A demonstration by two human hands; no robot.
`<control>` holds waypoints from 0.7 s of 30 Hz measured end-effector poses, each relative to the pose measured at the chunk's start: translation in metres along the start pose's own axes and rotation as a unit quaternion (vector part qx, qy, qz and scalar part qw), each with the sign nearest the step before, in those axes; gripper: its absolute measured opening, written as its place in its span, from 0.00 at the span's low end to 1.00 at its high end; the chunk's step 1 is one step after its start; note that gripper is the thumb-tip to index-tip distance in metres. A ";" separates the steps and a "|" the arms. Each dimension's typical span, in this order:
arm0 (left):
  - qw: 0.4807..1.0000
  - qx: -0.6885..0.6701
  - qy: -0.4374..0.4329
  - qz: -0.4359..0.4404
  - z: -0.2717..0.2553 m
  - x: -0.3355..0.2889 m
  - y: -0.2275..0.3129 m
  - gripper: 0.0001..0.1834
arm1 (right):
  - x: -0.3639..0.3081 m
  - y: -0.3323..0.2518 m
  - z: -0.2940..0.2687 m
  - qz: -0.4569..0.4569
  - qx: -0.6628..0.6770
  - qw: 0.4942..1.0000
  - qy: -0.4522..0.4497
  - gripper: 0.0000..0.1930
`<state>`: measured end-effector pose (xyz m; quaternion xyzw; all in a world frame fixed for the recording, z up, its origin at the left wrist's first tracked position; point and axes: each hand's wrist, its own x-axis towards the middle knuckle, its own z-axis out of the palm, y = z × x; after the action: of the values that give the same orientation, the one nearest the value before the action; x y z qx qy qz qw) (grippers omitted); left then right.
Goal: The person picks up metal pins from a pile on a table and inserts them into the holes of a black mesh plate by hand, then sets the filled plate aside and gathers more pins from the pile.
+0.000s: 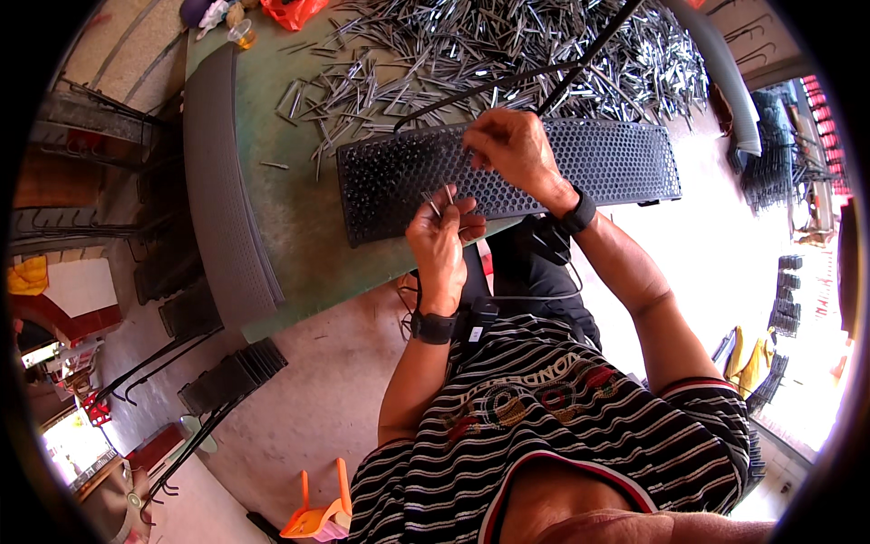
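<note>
A long black tray (616,168) pierced with rows of round holes lies along the near edge of the green table. Small dark pieces fill many of the holes at its left end (373,186). My left hand (438,245), palm up at the tray's near edge, is closed on a few slim metal rods (449,195). Above the middle of the tray, my right hand (521,156) bends down with thumb and fingers pinched together. Whatever sits in that pinch, if anything, is too small to make out. A big heap of similar metal rods (471,54) spreads behind the tray.
Curved grey panels (222,190) line the table's left side, and another grey strip (725,77) borders the right. Thin black bars (589,54) cross over the heap. A small cup (242,34) and a red bag (292,11) rest at the far left. An orange chair (319,512) stands below.
</note>
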<state>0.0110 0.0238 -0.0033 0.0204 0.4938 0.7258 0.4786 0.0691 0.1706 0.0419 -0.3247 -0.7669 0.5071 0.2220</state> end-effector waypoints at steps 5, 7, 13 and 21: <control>1.000 0.006 -0.001 0.006 -0.001 -0.001 0.002 0.11 | 0.006 0.016 0.009 -0.101 -0.029 0.989 0.108 0.04; 1.000 0.013 -0.004 0.011 -0.001 -0.003 0.004 0.12 | 0.007 0.021 0.011 -0.112 -0.054 0.987 0.101 0.05; 1.000 0.008 0.000 0.010 -0.004 -0.003 0.003 0.12 | 0.011 0.031 0.013 -0.203 -0.132 0.966 0.087 0.03; 1.000 0.013 -0.014 0.004 -0.005 -0.001 0.003 0.12 | -0.003 0.013 0.010 -0.122 -0.222 0.967 -0.027 0.07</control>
<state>0.0074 0.0196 -0.0033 0.0387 0.4963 0.7209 0.4821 0.0675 0.1658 0.0264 -0.2554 -0.8999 0.3020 0.1837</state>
